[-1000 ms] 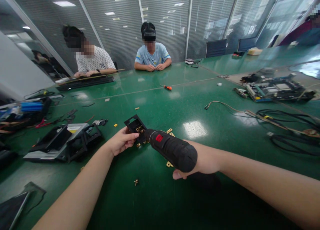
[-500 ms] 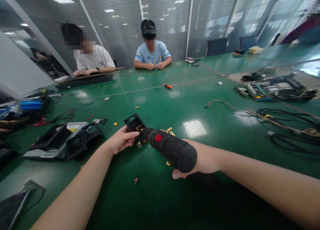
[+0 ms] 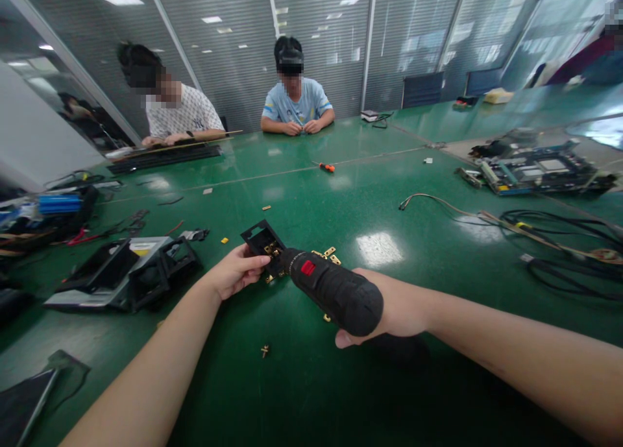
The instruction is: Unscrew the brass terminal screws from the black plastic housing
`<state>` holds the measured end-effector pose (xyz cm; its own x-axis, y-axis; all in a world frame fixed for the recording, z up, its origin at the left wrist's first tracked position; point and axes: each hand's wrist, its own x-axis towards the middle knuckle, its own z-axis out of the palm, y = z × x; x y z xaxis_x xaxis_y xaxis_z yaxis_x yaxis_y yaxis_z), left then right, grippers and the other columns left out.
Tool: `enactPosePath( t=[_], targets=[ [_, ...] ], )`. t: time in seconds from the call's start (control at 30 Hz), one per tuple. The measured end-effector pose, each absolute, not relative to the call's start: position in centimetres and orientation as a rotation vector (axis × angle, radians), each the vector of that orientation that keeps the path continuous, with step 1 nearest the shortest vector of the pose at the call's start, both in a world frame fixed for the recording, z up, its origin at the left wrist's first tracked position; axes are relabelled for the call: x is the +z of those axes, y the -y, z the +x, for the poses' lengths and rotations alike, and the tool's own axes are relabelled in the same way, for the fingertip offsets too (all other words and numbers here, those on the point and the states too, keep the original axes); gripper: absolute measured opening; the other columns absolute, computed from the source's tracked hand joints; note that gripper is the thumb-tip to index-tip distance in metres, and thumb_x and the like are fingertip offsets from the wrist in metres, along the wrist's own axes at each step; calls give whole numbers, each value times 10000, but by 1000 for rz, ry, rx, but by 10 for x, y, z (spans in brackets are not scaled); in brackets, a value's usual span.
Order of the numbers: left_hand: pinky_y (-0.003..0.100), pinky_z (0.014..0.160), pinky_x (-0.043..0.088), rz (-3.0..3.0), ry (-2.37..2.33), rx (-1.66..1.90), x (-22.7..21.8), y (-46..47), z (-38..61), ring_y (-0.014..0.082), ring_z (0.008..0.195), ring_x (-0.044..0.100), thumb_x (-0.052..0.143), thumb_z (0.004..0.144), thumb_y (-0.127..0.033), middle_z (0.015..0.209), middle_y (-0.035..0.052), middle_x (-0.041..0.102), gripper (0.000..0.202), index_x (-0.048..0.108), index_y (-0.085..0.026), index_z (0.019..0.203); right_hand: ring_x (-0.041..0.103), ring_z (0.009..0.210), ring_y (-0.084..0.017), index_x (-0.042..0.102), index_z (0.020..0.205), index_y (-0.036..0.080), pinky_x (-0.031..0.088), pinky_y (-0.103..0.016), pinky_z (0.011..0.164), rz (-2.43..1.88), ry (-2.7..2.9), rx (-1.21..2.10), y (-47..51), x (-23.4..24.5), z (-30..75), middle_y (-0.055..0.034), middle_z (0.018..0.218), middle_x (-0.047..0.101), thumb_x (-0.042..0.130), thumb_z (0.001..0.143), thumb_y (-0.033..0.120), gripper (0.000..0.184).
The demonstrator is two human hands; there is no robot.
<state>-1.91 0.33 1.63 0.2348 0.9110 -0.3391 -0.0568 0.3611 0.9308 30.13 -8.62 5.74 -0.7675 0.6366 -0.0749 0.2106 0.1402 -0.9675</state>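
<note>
My left hand [image 3: 239, 270] pinches the near left edge of a black panel [image 3: 260, 234], a flat part with a rectangular cutout and small brass-coloured pieces on it. A black cordless drill [image 3: 335, 291] with a red switch is gripped in my right hand [image 3: 394, 304]. Its front end points at the panel's right side; the drill body hides the tip, so contact there cannot be made out. Several brass-coloured strips [image 3: 331, 255] lie beyond the drill on the green table [image 3: 311, 382]. Some small screws [image 3: 265, 351] rest nearer to me, between my forearms.
Dismantled black and grey housings [image 3: 121, 272] lie at left. A screwdriver [image 3: 327, 167] with an orange handle sits further off. Circuit boards [image 3: 540, 168] and coiled black cables [image 3: 559, 239] occupy the right. Two people sit across the table, another at far right.
Almost nothing differs. Both hands, the panel and the drill keep their places, apart from a very slight shift of the view.
</note>
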Motion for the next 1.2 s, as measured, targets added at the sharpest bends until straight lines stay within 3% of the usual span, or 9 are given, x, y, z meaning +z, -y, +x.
enactPosePath(
  t=[0.33, 0.57, 1.2],
  targets=[
    [119, 407, 290, 953, -1125, 833, 18, -3, -18, 23, 485, 417, 980, 572, -163, 674, -57, 552, 569, 608, -156, 1003, 596, 630, -154, 586, 792, 178, 504, -281, 610, -849, 1999, 1779, 88, 60, 301, 16, 699, 631, 897, 694, 343, 366],
    [140, 463, 386, 973, -1171, 792, 17, -4, -20, 49, 540, 499, 978, 594, -213, 718, -41, 587, 586, 594, -173, 1035, 597, 685, -158, 618, 833, 167, 509, -281, 637, -851, 2022, 1746, 87, 61, 301, -8, 786, 640, 908, 678, 335, 370],
    [129, 436, 314, 988, -1152, 805, 16, -1, -22, 37, 527, 460, 972, 610, -220, 726, -46, 576, 556, 593, -181, 1015, 516, 659, -132, 587, 741, 171, 432, -250, 598, -858, 2080, 1635, 86, 55, 300, 16, 726, 595, 918, 667, 373, 394]
  ],
)
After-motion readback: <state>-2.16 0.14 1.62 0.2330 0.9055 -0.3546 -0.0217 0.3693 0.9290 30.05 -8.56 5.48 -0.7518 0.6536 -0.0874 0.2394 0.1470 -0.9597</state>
